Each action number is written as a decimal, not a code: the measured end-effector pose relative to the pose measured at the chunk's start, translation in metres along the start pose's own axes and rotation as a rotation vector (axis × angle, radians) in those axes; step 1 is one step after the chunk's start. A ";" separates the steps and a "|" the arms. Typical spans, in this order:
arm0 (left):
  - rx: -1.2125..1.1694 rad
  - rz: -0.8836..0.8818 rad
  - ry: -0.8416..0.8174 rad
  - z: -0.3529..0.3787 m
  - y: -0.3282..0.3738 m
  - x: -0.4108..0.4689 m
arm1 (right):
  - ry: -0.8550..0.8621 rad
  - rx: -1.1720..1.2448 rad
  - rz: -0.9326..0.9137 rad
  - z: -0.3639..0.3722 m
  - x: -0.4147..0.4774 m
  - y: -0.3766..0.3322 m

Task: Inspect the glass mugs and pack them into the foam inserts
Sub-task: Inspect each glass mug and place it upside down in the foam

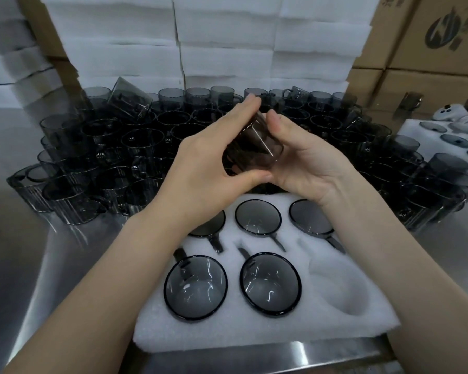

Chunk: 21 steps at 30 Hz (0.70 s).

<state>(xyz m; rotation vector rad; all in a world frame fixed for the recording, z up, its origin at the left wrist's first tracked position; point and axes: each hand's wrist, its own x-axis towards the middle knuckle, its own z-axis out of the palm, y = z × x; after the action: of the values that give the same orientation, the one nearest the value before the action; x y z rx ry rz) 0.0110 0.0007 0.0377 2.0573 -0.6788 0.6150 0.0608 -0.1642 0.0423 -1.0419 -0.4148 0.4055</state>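
Both hands hold one smoky grey glass mug (254, 147) tilted in the air above the far edge of the white foam insert (254, 330). My left hand (208, 163) grips it from the left, fingers over the top and thumb under. My right hand (303, 163) cups it from the right, thumb on its upper side. Several mugs sit in the insert's round pockets, such as the front middle mug (270, 284) and the front left mug (195, 286). The front right pocket (341, 287) holds nothing.
A dense crowd of loose grey mugs (135, 147) covers the steel table (25, 265) behind and beside the insert. Stacked white foam sheets (214, 44) rise at the back. Cardboard boxes (430, 49) stand at the back right, and another filled insert (443, 136) lies at right.
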 end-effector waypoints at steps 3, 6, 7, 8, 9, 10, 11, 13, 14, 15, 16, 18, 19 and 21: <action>-0.038 0.016 0.000 0.000 -0.002 0.000 | 0.029 -0.016 -0.017 0.001 -0.001 0.000; -0.071 0.046 -0.018 0.000 -0.003 -0.001 | 0.050 -0.012 -0.010 0.003 -0.002 -0.002; -0.078 0.067 -0.036 0.000 -0.003 -0.001 | 0.070 -0.022 -0.008 0.004 -0.002 -0.002; -0.084 0.088 -0.056 0.001 -0.004 -0.001 | 0.096 -0.039 -0.006 0.005 -0.003 -0.003; -0.091 0.101 -0.074 0.002 -0.004 -0.002 | 0.121 -0.058 -0.004 0.005 -0.003 -0.003; -0.098 0.108 -0.083 0.002 -0.005 -0.002 | 0.137 -0.070 -0.004 0.006 -0.003 -0.003; -0.106 0.114 -0.083 0.003 -0.005 -0.002 | 0.139 -0.068 -0.004 0.005 -0.003 -0.002; -0.110 0.113 -0.059 0.003 -0.006 -0.002 | 0.105 -0.039 0.008 0.006 -0.003 -0.002; -0.116 0.094 -0.027 0.002 -0.007 -0.002 | 0.063 -0.018 0.027 0.007 -0.004 -0.002; -0.134 0.057 0.013 0.001 -0.007 -0.002 | 0.007 -0.005 0.055 0.008 -0.005 -0.002; -0.164 0.005 0.052 0.000 -0.006 -0.002 | -0.051 0.000 0.077 0.009 -0.006 -0.002; -0.196 -0.077 0.099 0.000 -0.005 -0.002 | -0.111 0.001 0.077 0.011 -0.008 -0.002; -0.183 -0.100 0.113 0.000 -0.004 -0.002 | -0.097 0.001 0.066 0.013 -0.008 -0.002; -0.150 -0.131 0.142 -0.001 -0.004 -0.002 | -0.006 -0.029 0.043 0.018 -0.008 -0.002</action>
<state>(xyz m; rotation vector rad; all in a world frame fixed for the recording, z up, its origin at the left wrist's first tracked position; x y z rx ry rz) 0.0119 0.0035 0.0349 1.8824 -0.4883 0.6089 0.0456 -0.1561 0.0512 -1.0790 -0.4054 0.4420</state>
